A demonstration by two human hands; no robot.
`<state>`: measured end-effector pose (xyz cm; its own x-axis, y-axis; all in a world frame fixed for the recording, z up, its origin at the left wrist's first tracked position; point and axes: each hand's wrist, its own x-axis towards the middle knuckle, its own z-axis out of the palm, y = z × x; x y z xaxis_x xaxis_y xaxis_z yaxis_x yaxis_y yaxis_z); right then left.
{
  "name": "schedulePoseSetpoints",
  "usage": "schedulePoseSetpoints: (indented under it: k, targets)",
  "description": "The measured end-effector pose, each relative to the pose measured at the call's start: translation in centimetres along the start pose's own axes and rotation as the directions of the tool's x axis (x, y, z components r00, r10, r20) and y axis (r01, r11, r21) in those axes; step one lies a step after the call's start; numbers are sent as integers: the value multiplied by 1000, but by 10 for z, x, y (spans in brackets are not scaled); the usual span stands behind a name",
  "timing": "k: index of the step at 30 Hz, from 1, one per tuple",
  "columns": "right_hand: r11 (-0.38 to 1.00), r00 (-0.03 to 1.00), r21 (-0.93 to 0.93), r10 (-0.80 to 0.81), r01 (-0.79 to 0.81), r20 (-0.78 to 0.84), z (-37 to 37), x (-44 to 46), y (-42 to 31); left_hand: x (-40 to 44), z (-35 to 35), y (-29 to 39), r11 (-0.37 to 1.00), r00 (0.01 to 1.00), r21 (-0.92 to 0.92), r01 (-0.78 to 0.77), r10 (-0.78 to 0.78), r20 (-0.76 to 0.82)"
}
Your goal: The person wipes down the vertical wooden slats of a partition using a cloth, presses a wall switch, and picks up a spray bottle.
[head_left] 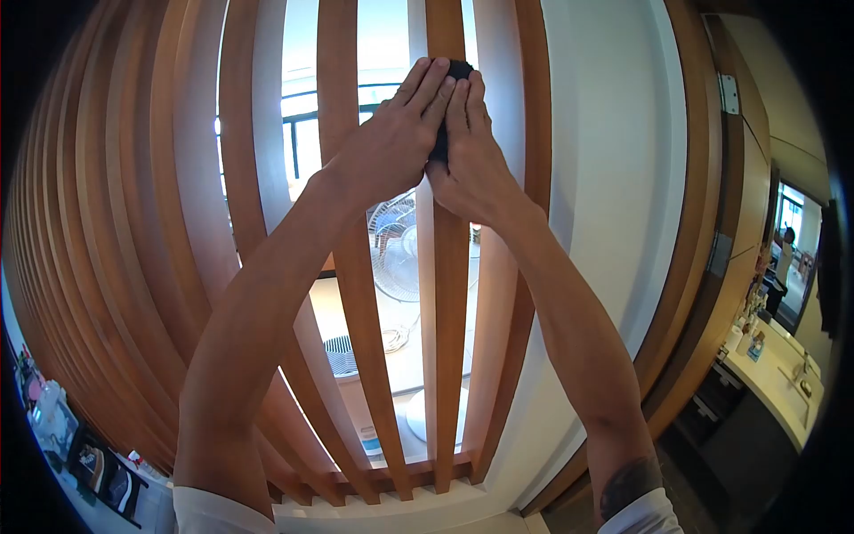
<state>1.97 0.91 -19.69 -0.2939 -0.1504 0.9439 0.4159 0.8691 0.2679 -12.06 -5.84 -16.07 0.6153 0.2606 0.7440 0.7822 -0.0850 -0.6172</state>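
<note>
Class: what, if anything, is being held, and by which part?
A black, cloth-like piece: the left hand and right hand cover its middle, against a brown, straight wooden slat. Whether the thumbs grip it is hidden.

Can count two hands (402,142) (473,158), two forearms (267,294) (574,311), two white sleeves (218,510) (640,513), one black object (460,68), one fan (393,251) and one desk (756,367).

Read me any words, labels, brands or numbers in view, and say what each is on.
No text can be read.
Blue-and-white item on the counter: any print is too small.
White fan behind the slats: no legible lettering.
Black item under the fingers: no writing visible.
</note>
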Motion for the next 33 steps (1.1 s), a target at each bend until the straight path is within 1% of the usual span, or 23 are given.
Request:
schedulePoseSetpoints:
  k: [3,5,8,9,11,12,14,15,17,18,19,21,22,24,25,27,28,30,31,33]
  targets:
    - [999,999,-19,40,-40,-8,1,-17,-8,-12,3,11,1000,1000,2,-7,7,2]
    - [993,999,109,47,-48,16,-1,-24,-10,-18,1,18,1000,1000,-9,-14,14,3]
    - [989,999,142,40,-43,22,-1,-35,-11,-24,-5,31,999,999,32,-5,4,49]
    - [988,999,146,47,-49,23,-1,-36,-11,-25,-6,31,1000,998,30,-7,6,56]
    - [997,1000,73,-4,4,10,-1,-41,-11,-28,-5,33,998,997,55,-34,30,70]
    - [997,1000,79,13,-15,24,0,-44,-11,-30,-4,34,999,996,38,-32,29,86]
    - [991,1000,132,14,-14,1,3,-52,-15,-35,-3,36,990,994,119,-71,61,91]
    - [989,999,141,41,-44,24,5,-57,-16,-39,1,40,993,992,92,-69,59,115]
    - [997,999,83,-4,8,-53,12,-68,-21,-48,7,47,994,997,83,-65,60,55]
    - [995,998,94,23,-17,-56,16,-75,-25,-54,12,51,998,999,29,-47,46,25]
    - [995,998,98,32,-27,-47,18,-82,-30,-59,16,56,999,998,19,-46,45,33]
    - [995,995,57,89,-86,-49,19,-96,-40,-70,18,64,991,997,106,-77,76,21]
    - [994,995,58,94,-91,-45,19,-102,-45,-74,18,68,992,997,100,-77,75,25]
    - [992,993,61,114,-112,-32,19,-116,-54,-84,17,77,971,988,216,-105,76,137]
    - [991,992,61,120,-118,-27,20,-123,-58,-90,17,82,972,987,209,-106,77,141]
    - [983,986,86,165,-163,-20,23,-137,-66,-102,19,92,986,994,145,-82,70,90]
    - [981,985,86,174,-172,-16,25,-145,-71,-108,20,97,987,993,138,-85,73,95]
    - [959,969,164,242,-232,-47,30,-160,-81,-119,22,108,992,992,98,-82,71,102]
    - [956,966,164,253,-243,-43,32,-168,-86,-125,23,113,992,991,89,-86,76,109]
    - [936,943,126,332,-327,-13,36,-185,-96,-137,27,122,997,992,-43,-59,63,108]
